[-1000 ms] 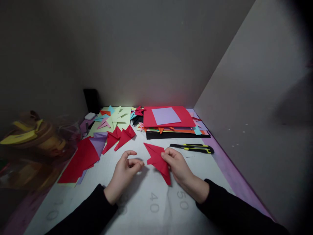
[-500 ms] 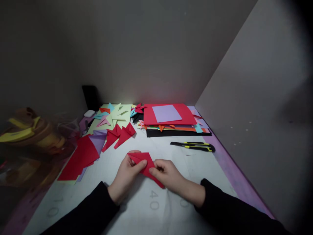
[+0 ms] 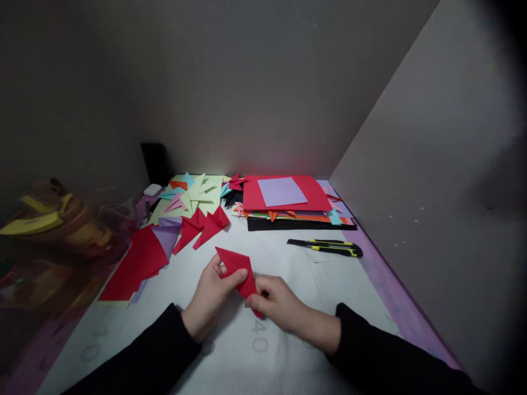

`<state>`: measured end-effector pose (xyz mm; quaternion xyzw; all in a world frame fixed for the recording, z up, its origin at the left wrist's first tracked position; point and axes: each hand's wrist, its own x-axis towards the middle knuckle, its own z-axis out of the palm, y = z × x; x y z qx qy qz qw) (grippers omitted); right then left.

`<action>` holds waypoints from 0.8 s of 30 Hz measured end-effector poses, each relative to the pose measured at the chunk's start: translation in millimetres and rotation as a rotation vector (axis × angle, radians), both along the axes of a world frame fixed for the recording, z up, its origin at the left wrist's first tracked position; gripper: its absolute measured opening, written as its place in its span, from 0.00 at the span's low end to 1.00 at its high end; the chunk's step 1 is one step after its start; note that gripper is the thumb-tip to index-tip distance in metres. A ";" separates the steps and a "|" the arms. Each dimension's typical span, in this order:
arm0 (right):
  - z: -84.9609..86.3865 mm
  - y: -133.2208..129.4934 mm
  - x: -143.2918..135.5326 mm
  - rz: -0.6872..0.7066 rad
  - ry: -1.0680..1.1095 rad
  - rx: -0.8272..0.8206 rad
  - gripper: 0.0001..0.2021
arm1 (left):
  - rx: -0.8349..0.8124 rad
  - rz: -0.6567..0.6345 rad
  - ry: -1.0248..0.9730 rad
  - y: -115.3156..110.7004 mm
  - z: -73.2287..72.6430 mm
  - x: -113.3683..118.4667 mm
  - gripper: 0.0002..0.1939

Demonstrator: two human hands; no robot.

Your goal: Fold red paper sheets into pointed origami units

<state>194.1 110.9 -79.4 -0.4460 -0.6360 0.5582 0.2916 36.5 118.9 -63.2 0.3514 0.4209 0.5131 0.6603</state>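
A folded red paper [image 3: 236,263] with a pointed upper left corner is held above the white mat, tilted down to the right. My left hand [image 3: 214,296] grips its left side, thumb pressed flat on the front and fingers behind. My right hand [image 3: 274,302] pinches the lower right edge between thumb and curled fingers. Just beyond my hands lie two folded red pieces [image 3: 211,226] with pointed tips. To the left is a stack of red paper sheets [image 3: 134,266], with a purple folded piece [image 3: 167,238] at its upper end.
A black and yellow utility knife [image 3: 329,248] lies at right, blade end pointing left. Behind it is a stack of coloured paper [image 3: 288,192] topped by a purple sheet. Folded pieces [image 3: 197,192] lie back left, near a black phone-like slab [image 3: 155,163]. A brown container [image 3: 57,219] stands far left.
The red paper has turned steeper, its lower end swinging left and its left tip rising. My right hand has shifted slightly left and down along its edge.
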 end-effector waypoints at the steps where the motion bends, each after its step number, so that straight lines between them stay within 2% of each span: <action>1: -1.4 -0.7 -0.3 0.019 0.013 -0.007 0.14 | 0.001 0.010 -0.008 1.1 1.1 -0.5 0.18; 8: -8.9 0.5 5.5 0.059 0.025 0.082 0.22 | 0.012 0.113 0.004 13.2 7.7 -10.1 0.18; 12: -3.9 5.2 5.2 -0.061 0.096 0.056 0.20 | -0.004 0.039 0.069 7.4 2.3 -7.4 0.14; 17: 3.8 4.5 1.0 -0.079 0.044 0.018 0.19 | -0.023 -0.073 0.121 -3.0 -3.4 1.6 0.10; 24: -0.5 4.4 0.0 -0.078 -0.025 0.073 0.15 | -0.068 -0.050 0.047 -2.1 -1.9 3.2 0.13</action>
